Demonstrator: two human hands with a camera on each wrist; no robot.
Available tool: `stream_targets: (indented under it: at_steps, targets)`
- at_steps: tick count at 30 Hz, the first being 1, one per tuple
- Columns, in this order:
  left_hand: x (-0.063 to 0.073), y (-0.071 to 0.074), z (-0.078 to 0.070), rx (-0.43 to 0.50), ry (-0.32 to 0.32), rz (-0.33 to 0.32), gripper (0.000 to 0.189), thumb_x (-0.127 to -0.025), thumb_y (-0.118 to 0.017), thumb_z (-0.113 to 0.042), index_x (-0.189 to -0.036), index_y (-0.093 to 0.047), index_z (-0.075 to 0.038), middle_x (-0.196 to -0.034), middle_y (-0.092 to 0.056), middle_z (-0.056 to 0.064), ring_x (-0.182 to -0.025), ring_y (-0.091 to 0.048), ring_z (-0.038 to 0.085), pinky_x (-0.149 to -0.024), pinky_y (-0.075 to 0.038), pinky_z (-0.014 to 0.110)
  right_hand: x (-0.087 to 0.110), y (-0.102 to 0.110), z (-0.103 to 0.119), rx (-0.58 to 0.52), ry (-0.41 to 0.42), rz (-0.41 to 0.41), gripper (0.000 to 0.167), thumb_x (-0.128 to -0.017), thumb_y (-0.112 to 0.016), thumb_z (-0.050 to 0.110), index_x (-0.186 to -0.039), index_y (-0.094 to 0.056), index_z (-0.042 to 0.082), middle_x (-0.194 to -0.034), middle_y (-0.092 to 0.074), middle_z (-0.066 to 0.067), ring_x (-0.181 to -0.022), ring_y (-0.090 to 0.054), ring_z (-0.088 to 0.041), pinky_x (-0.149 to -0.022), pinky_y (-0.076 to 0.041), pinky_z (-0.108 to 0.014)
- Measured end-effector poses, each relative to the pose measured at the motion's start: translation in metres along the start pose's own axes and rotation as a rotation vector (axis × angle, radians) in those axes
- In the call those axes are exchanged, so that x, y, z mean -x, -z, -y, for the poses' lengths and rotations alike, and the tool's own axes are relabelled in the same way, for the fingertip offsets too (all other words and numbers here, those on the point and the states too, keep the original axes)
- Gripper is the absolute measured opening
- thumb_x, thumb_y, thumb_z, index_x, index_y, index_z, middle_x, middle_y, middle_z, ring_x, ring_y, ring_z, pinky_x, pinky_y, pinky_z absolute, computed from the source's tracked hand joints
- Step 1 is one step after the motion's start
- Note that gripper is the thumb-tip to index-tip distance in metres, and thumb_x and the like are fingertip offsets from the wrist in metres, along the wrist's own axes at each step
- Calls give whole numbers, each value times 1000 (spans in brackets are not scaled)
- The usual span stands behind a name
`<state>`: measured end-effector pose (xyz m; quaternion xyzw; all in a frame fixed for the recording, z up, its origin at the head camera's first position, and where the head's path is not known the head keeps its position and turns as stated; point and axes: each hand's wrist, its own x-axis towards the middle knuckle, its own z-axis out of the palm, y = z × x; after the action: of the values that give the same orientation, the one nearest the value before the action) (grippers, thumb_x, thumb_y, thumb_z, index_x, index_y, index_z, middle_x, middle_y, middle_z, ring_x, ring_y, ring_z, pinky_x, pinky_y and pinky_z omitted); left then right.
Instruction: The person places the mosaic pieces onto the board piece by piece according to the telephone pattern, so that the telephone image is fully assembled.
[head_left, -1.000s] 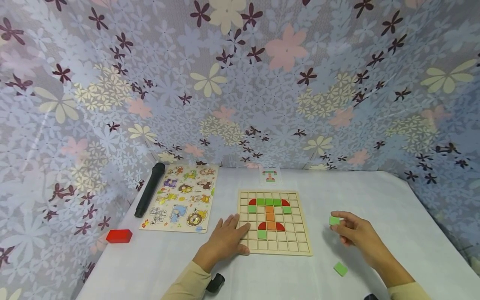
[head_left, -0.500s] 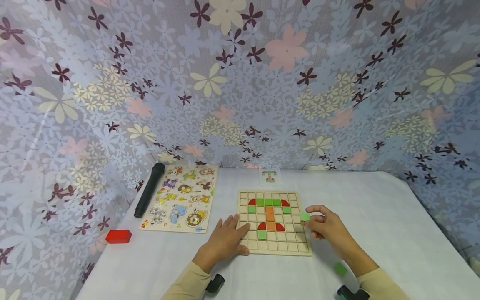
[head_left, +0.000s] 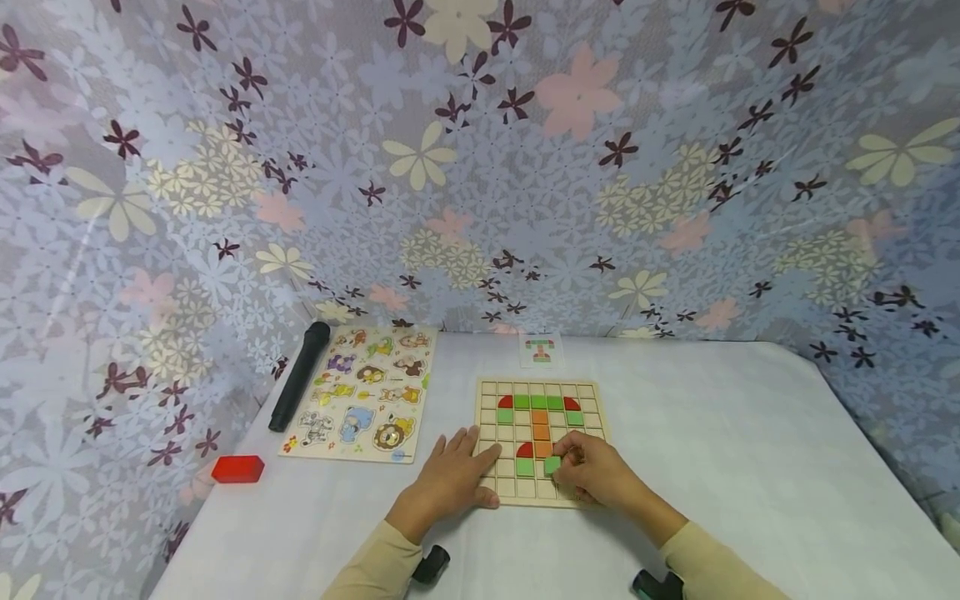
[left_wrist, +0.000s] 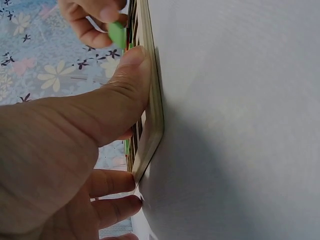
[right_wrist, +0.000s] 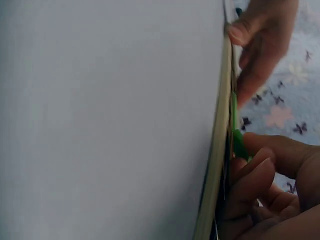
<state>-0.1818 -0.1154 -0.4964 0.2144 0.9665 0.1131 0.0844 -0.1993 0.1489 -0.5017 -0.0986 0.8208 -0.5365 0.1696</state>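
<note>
A wooden grid board (head_left: 506,487) lies on the white cloth, with green squares, orange squares and red quarter-round pieces set in its cells as a T-like figure. My right hand (head_left: 600,475) pinches a green square tile (head_left: 552,465) between thumb and fingers, low over the board's lower middle. In the left wrist view that green tile (left_wrist: 117,35) is tilted, close above the board's surface. Fingers spread, my left hand (head_left: 447,477) rests against the board's left side, its thumb at the near left corner. The lower right red piece is hidden behind my right hand.
Behind the board lies a small pattern card (head_left: 541,351). To the left are an animal picture board (head_left: 367,396), a black rod-like object (head_left: 300,377) and a red block (head_left: 237,469). A floral cloth (head_left: 480,208) hangs behind the table.
My right hand has carried the green tile leftward from beside the board to over its lower cells. My right sleeve now covers the loose green tile on the cloth. The left hand stays put.
</note>
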Motion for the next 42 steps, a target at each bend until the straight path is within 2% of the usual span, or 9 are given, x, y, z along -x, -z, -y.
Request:
stream_targets:
  at_steps: [3,12,17,22,26,31,36,42]
  targets:
    - [1,1,-1,11,-1,10,81,-81,-77,-51,-151,-51,-21,-162,-34,21,-150,-32,40,-120,-26,61,0,-7,0,115,30,-24,24,-83,-71,-1,-105,-61,2,-73,-54,-2,-56,-47,-11,-48,-39,-22]
    - [3,2,-2,1,-5,4,80,-80,-77,-51,-150,-53,-21,-162,-35,21,-149,-33,41,-119,-27,62,0,-16,1,239,47,-94,20,-83,-65,-4,-101,-66,6,-73,-58,2,-61,-53,-11,-53,-43,-22]
    - [3,1,-2,2,-6,22,80,-81,-77,-51,-151,-52,-21,-162,-34,21,-149,-33,40,-120,-27,61,2,-15,-1,247,45,-107,21,-83,-65,-2,-102,-69,6,-74,-60,3,-65,-55,-12,-57,-46,-23]
    - [2,1,-3,-3,-5,14,80,-80,-77,-51,-151,-52,-21,-162,-34,21,-149,-33,41,-119,-27,62,5,-9,-1,172,40,-95,22,-84,-67,-1,-106,-69,4,-75,-61,0,-62,-53,-12,-54,-45,-24]
    - [1,1,-3,-3,-2,12,80,-80,-78,-51,-151,-52,-21,-162,-34,21,-149,-33,41,-119,-27,62,14,9,2,36,-16,-106,26,-91,-69,4,-116,-65,0,-86,-61,-5,-55,-46,-10,-48,-42,-23]
    - [0,1,-5,5,3,21,80,-81,-78,-51,-151,-52,-22,-162,-34,21,-150,-32,40,-120,-27,61,43,52,-4,-98,-56,-163,43,-95,-70,10,-133,-56,-5,-95,-60,-9,-52,-38,-9,-45,-36,-23]
    - [-1,1,-4,-26,13,30,81,-81,-76,-53,-152,-51,-23,-163,-33,19,-150,-32,39,-120,-27,60,77,88,-26,-105,-160,-182,56,-95,-72,16,-142,-49,-3,-102,-65,-8,-55,-39,-9,-47,-37,-25]
    - [-3,2,-2,-22,22,37,81,-81,-76,-53,-152,-51,-22,-163,-33,20,-151,-31,40,-121,-26,60,97,101,-45,-61,-349,-60,66,-91,-77,25,-146,-48,1,-125,-61,-12,-72,-50,-19,-55,-38,-31]
